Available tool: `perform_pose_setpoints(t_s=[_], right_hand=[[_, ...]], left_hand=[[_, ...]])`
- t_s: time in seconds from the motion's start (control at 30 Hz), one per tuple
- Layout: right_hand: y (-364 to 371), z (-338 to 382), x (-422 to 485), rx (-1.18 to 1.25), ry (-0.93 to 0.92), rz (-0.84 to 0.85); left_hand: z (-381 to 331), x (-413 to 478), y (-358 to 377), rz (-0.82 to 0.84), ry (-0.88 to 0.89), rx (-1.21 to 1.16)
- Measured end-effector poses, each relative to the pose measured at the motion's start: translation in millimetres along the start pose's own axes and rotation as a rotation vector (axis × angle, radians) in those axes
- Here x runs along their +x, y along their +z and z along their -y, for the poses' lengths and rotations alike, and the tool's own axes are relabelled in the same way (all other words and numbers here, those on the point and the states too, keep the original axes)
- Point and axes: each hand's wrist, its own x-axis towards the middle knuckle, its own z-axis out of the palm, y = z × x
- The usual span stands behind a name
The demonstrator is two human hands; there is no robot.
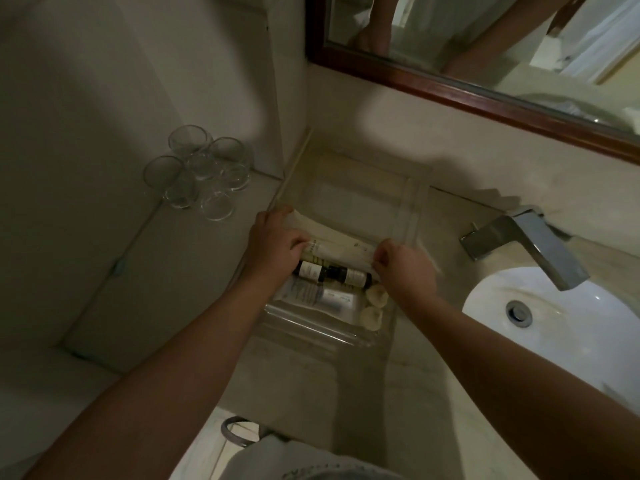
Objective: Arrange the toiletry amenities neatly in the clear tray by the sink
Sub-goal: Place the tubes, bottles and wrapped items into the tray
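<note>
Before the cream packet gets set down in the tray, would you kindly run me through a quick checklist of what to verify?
1. Cream packet held at both ends by left hand and right hand: ok.
2. Far half of the clear tray free for it: ok.
3. Dark bottles lying in a row inside the tray: ok.
4. Round soaps inside the tray: ok.
5. Packet labels facing up: cannot tell, blurred.
6. Glasses clear of the hands: ok.

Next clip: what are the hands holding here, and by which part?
Both hold one pale packet lying crosswise in the clear tray: left hand on its left end, right hand pinching its right end.
</note>
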Motion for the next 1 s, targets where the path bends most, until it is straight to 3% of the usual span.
perform_pose_setpoints(t_s=[0.2, 0.47, 0.63, 0.73, 0.87, 0.93, 1.0], right_hand=[[0.0, -0.7, -3.9, 0.022, -0.049, 0.007], [-17.3, -2.1, -11.7, 0.134, -0.144, -0.041], [-30.2, -3.8, -15.0, 0.093, -0.24, -0.098], [-37.9, -2.9, -22.0, 0.392, -0.138, -0.016], [-60.4, -7.6, -33.9, 0.848, 0.049, -0.003], [-79.7, -9.4, -39.6, 1.274, 0.146, 0.003], [-98.5, -7.9, -42.8, 1.613, 0.089, 0.062]], left_hand=[[1.4, 1.7, -4.3, 0.018, -0.02, -0.016], [-2.7, 0.1, -27.6, 0.001, -0.311, -0.534], [-13.2, 0.1, -41.7, 0.013, -0.341, -0.69], [-18.6, 3.5, -48.1, 0.024, -0.39, -0.761], [-29.4, 2.1, -46.5, 0.163, -0.393, -0.81], [-40.4, -0.5, -39.4, 0.186, -0.48, -0.906], [-58.6, -3.1, -34.2, 0.255, -0.575, -1.063]])
